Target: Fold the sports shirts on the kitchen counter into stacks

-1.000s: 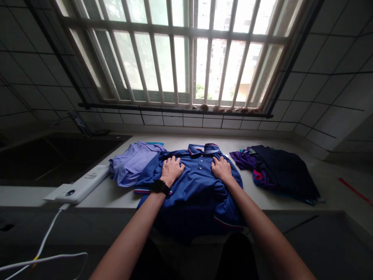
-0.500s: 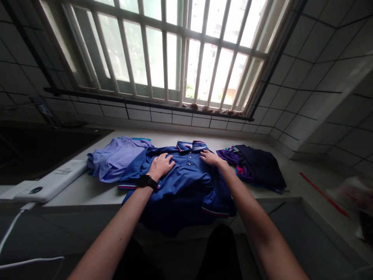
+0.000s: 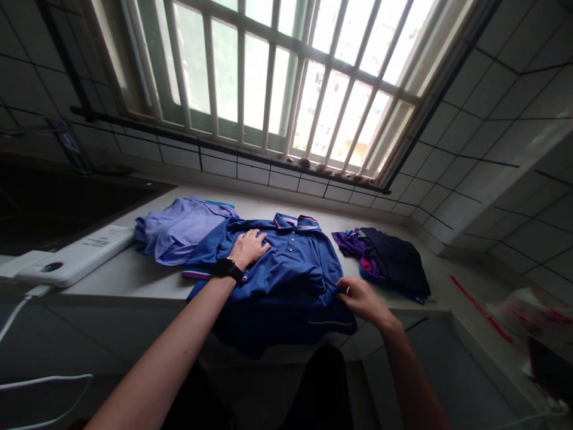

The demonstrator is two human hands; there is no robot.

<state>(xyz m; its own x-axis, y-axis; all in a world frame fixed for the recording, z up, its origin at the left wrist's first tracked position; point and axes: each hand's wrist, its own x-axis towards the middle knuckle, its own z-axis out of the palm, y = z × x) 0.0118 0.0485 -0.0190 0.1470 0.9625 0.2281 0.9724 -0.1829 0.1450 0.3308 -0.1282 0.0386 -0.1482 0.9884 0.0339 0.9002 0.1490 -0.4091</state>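
Note:
A blue polo shirt (image 3: pixel 286 269) lies front up on the counter, its striped collar toward the window and its lower part hanging over the front edge. My left hand (image 3: pixel 249 248) rests flat on the chest, fingers spread, with a dark watch on the wrist. At the sleeve on the right side, my right hand (image 3: pixel 360 298) pinches the fabric between thumb and fingers. A heap of lavender clothing (image 3: pixel 183 230) sits left of the shirt, against its sleeve. To the right lies a pile of dark folded clothes (image 3: pixel 396 263) with purple pieces beside it.
A white power strip-like box (image 3: pixel 76 254) with a cable lies at the counter's left, beside a dark sink (image 3: pixel 58 209) with a faucet. On the right are a red strip (image 3: pixel 481 307) and a clear plastic bag (image 3: pixel 528 313). A barred window stands behind the counter.
My right hand has moved from near the collar down to the sleeve on the right and closed on its fabric. My left hand stays on the chest. The view has shifted slightly.

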